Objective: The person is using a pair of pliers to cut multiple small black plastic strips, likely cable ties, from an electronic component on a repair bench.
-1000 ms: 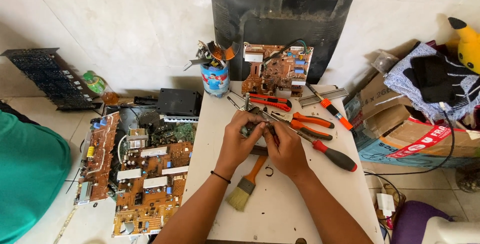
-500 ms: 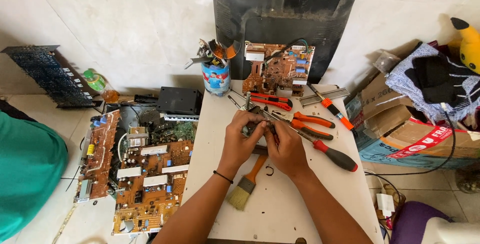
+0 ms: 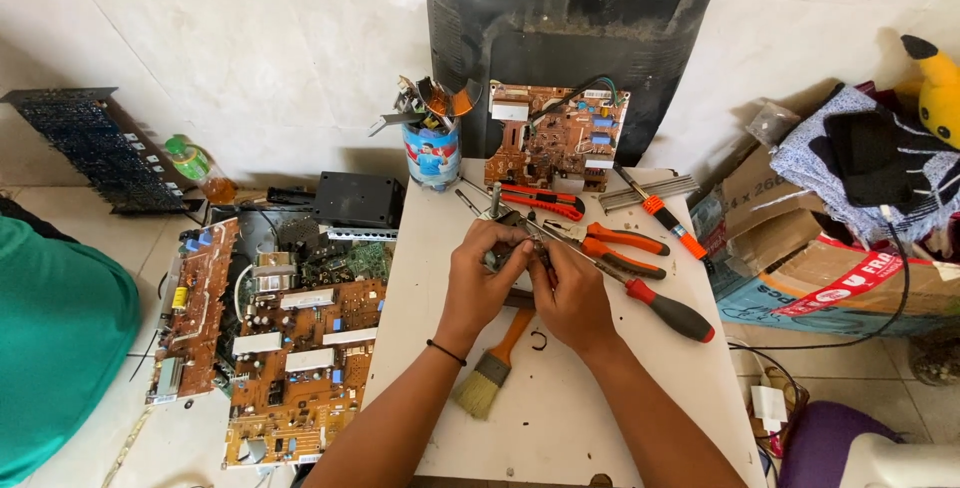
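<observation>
Left hand [image 3: 482, 278] and right hand [image 3: 570, 293] both grip a small metal part [image 3: 515, 240] mid-frame; it could slip among the pliers [image 3: 625, 248].

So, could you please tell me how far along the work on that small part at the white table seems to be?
Done: tools are laid out, with the red-handled screwdriver, orange pliers and paintbrush set down. In hand: the left hand and right hand grip a small dark part together above the white table. Left: the circuit boards on the floor lie loose, and another board leans against the dark housing.
</observation>
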